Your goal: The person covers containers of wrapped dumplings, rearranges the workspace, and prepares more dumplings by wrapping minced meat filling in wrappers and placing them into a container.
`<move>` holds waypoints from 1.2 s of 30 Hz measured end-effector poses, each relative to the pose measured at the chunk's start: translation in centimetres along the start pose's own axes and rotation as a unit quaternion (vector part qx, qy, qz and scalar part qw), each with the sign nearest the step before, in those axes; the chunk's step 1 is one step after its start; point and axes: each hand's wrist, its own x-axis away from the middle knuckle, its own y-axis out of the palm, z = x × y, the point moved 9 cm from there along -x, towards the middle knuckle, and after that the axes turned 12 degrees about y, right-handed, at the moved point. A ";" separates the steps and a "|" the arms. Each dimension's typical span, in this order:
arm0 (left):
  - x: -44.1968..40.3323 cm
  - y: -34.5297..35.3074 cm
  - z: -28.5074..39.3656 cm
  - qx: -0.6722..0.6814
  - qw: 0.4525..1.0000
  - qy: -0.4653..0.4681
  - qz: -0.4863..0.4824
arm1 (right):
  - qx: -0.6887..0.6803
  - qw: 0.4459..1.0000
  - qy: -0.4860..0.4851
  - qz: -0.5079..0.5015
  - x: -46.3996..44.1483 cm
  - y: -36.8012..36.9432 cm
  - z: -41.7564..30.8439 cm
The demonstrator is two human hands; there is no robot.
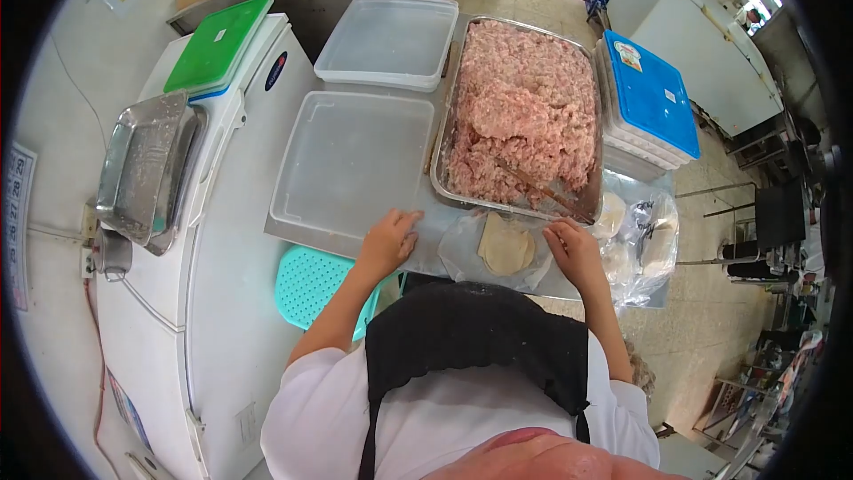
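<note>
Dough (509, 251) lies on film (457, 255) between our hands, perhaps for easy reach near the meat (529, 107). Our left hand (388, 242) rests half-open, seemingly empty; whether our right hand (576, 253) grips anything, we cannot tell. Boxes (653, 98) and a bag (659, 244) crowd our right; a tub (351, 160) takes our left.

A white shirt (484, 402) with loose, short sleeves (306, 400) is worn on the upper body. Over it a plain black apron (471, 329) is fitted, its bib finished with an uneven, wavy edge at the chest. A narrow black strap (368, 444) is attached at each side. The left hand (388, 242) and right hand (574, 253) are left bare.
</note>
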 end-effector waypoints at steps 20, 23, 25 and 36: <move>-27.1 -7.2 -8.5 -0.229 0.966 0.086 0.083 | -0.063 0.988 0.070 0.126 -2.3 -5.1 3.8; -28.8 -11.3 -7.4 -0.237 0.950 0.138 0.147 | -0.071 0.982 0.115 0.134 -1.8 -6.1 5.7; -29.4 -14.0 -5.7 -0.252 0.929 0.188 0.197 | -0.079 0.978 0.147 0.128 -1.6 -6.5 6.7; -29.4 -16.5 -4.7 -0.130 0.954 0.247 0.105 | -0.053 0.984 0.104 0.135 -3.4 -6.4 6.2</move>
